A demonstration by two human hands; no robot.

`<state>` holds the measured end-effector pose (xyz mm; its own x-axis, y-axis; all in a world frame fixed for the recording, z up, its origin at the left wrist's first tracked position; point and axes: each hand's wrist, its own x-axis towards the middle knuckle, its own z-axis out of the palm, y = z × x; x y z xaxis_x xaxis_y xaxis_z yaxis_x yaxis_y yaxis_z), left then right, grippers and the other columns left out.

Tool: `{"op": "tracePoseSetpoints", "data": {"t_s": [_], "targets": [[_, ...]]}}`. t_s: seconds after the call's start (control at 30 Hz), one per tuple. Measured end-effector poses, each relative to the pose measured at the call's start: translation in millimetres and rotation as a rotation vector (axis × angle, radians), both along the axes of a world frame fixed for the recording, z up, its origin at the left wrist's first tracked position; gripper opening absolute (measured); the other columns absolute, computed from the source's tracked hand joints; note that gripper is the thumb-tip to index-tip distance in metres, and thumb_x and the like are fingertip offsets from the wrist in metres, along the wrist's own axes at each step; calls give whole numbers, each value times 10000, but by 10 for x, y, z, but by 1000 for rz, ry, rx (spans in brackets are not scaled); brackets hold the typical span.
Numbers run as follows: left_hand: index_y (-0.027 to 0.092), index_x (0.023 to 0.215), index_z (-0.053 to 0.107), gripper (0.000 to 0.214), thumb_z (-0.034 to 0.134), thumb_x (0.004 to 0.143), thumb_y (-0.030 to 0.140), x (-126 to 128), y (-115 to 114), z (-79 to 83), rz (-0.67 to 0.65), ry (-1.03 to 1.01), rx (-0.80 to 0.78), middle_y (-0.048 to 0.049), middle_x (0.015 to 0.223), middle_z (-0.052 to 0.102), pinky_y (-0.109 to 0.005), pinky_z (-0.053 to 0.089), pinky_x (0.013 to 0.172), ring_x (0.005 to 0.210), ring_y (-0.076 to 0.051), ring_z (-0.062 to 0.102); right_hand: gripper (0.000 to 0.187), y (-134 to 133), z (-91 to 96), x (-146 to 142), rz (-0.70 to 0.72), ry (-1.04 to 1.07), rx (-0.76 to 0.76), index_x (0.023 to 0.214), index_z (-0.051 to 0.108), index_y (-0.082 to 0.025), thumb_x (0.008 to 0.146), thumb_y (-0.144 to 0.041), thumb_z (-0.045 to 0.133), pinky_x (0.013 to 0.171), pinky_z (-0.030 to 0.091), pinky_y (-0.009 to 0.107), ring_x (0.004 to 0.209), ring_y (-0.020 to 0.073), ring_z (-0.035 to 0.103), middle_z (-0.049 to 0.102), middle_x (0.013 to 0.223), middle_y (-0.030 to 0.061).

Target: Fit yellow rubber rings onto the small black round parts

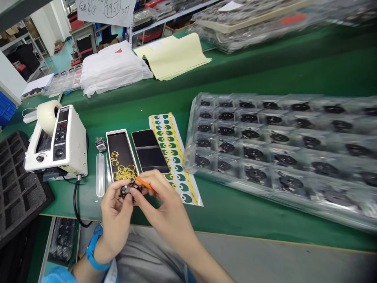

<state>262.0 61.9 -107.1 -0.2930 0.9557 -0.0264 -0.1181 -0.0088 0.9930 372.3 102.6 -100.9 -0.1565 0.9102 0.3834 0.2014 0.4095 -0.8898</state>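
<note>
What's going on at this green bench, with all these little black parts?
A person sits at a green table. The left hand pinches a small round black part, while the right hand holds a thin orange tool against it. Just beyond lie a shallow tray of yellow rings, a dark phone and a sticker sheet. A tape dispenser stands to the left; clear trays of similar black parts fill the right.

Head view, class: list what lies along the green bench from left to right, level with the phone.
Black foam tray → tape dispenser → box of yellow rings → phone → sticker sheet → clear blister trays of black parts.
</note>
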Motion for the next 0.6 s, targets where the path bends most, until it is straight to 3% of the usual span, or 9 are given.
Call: {"op": "tracePoseSetpoints", "data": {"t_s": [0.13, 0.23, 0.33, 0.5, 0.6], "targets": [[202, 977, 636, 122, 628, 894, 292, -54, 39, -1, -63, 44, -6, -33, 894, 686, -256, 534, 767, 827, -165, 661, 141, 33, 20, 17, 58, -46, 35, 783, 542, -204, 904, -133, 531, 561, 459, 235, 679, 142, 552, 546, 785, 13], [189, 862, 663, 38, 628, 857, 202, -134, 75, 41, -88, 171, 44, -16, 826, 641, -210, 485, 672, 758, -139, 611, 106, 12, 44, 29, 41, -111, 185, 880, 581, -204, 907, -108, 543, 634, 490, 268, 777, 170, 591, 592, 836, 28], [180, 778, 671, 29, 663, 800, 162, -213, 101, 77, -17, 222, 71, -6, 782, 610, -202, 452, 654, 745, -135, 578, 144, -76, 60, 51, -33, -101, 348, 999, 584, -193, 898, -91, 569, 667, 521, 279, 817, 175, 611, 611, 890, 52], [169, 753, 619, 101, 718, 763, 190, -255, 99, 72, 44, 38, -67, 3, 723, 650, -193, 451, 666, 707, -119, 584, 139, -237, 29, 111, -154, -237, 646, 945, 631, -187, 903, -65, 579, 531, 454, 236, 614, 115, 521, 606, 851, 45], [165, 756, 589, 207, 782, 729, 235, -232, 84, 74, 43, -78, -81, 18, 676, 640, -171, 437, 604, 631, -94, 560, 133, -231, 1, 102, -141, -315, 738, 948, 647, -183, 936, -92, 551, 541, 443, 258, 637, 129, 518, 623, 910, 65]]}}
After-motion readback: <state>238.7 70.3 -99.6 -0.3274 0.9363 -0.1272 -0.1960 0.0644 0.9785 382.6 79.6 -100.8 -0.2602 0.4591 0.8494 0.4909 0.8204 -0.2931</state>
